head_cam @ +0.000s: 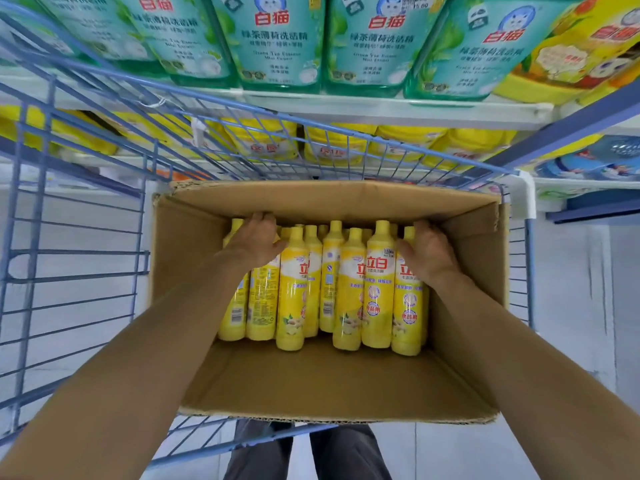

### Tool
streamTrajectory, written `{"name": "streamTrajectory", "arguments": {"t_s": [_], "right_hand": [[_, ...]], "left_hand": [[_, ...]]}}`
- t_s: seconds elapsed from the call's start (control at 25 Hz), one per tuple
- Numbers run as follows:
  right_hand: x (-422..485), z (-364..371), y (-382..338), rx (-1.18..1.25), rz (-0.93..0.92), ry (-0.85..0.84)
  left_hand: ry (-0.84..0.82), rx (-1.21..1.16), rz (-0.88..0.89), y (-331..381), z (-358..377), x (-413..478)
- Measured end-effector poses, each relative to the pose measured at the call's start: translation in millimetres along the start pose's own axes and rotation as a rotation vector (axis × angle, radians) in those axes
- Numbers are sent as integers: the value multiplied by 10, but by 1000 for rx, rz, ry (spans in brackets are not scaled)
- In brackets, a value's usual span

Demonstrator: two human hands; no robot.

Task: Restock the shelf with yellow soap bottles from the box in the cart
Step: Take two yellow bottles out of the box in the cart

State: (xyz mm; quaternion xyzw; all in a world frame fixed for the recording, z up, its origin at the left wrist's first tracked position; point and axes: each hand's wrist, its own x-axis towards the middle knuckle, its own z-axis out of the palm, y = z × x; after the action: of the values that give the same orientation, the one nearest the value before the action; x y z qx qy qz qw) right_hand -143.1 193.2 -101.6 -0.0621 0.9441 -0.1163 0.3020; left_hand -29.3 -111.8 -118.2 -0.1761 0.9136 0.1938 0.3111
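Note:
Several yellow soap bottles stand upright in the far half of an open cardboard box, which sits in a blue wire cart. My left hand reaches into the box and curls over the top of a bottle at the left end of the group. At the right end, my right hand curls over the top of a bottle, thumb against its shoulder. The fingertips of both hands are hidden behind the bottles. Beyond the cart, the shelf holds larger yellow bottles on its lower level.
Big green detergent bottles fill the upper shelf level. A yellow-orange pack stands at the upper right. Blue packages lie on a shelf to the right. The near half of the box floor is bare cardboard. My legs show below the cart.

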Motion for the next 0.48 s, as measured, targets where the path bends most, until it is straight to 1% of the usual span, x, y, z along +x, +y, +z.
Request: {"name": "streamTrajectory", "arguments": {"t_s": [0.16, 0.24, 0.36, 0.48], "right_hand": [[5, 108, 45, 44, 5, 83], [2, 130, 66, 101, 26, 88], [-28, 102, 83, 174, 83, 78], [-102, 46, 83, 260, 130, 98]], "left_hand": [[187, -151, -82, -7, 235, 5], [219, -312, -160, -72, 326, -5], [157, -476, -239, -141, 333, -2], [70, -539, -225, -159, 271, -48]]}}
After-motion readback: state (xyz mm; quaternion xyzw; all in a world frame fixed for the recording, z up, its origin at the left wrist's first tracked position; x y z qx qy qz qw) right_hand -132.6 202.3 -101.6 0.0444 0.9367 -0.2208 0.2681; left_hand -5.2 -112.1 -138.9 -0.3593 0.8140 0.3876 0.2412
